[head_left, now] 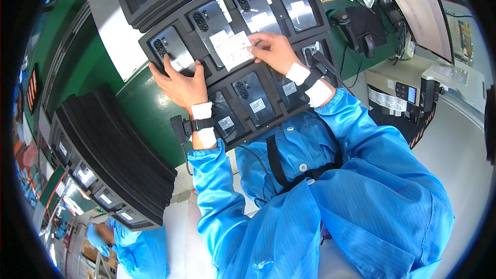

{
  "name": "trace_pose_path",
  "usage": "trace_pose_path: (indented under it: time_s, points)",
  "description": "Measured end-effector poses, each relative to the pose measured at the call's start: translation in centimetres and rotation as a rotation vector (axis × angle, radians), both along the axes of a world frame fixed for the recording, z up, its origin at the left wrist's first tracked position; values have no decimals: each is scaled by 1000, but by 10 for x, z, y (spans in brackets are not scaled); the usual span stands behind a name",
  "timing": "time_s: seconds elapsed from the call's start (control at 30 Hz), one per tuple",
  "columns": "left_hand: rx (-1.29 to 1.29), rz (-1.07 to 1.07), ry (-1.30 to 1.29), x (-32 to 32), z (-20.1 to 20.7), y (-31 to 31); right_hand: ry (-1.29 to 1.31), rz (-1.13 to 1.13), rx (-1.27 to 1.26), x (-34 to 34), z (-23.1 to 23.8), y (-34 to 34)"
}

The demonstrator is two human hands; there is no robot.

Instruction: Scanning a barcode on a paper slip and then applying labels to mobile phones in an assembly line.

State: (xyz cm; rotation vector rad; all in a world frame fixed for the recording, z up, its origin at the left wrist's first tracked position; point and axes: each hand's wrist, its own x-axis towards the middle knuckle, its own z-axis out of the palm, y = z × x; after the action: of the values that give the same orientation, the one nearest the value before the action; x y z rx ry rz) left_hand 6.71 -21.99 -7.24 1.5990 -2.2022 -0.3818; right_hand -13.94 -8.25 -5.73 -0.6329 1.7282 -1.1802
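Observation:
My right hand (276,51) pinches a white printed label sheet (231,51) between thumb and fingers. The sheet covers part of a dark smartphone (207,19) lying back up in the foam tray (194,70). At the tray's far left, my left hand (182,87) is open, its fingers spread over the lower end of another smartphone (173,46). One fingertip lies near that phone's camera lenses and the thumb is by its right edge; whether they press on it I cannot tell. Several more phones with white labels, such as a phone (253,99) in the near row, fill other compartments.
Left of me stands a stack of black foam trays (116,150) holding phones. Another tray (155,0) lies beyond mine. At the right are a handheld scanner (341,19), a monitor (417,10) and a label printer (395,95). A person in blue (137,250) is at lower left.

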Motion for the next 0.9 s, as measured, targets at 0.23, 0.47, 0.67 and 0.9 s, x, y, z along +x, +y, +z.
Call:
trace_pose_path:
  time_s: [0.23,0.47,0.67,0.9]
  points:
    - [60,-9,252,4,10,-5,9,5,-7,-2,0,-4]
    - [108,-37,617,26,5,0,-60,-53,-211,35,-10,-67]
    - [136,-28,638,28,5,0,145,36,-169,55,-8,-137]
    - [181,26,769,37,-7,-3,550,228,47,55,9,-144]
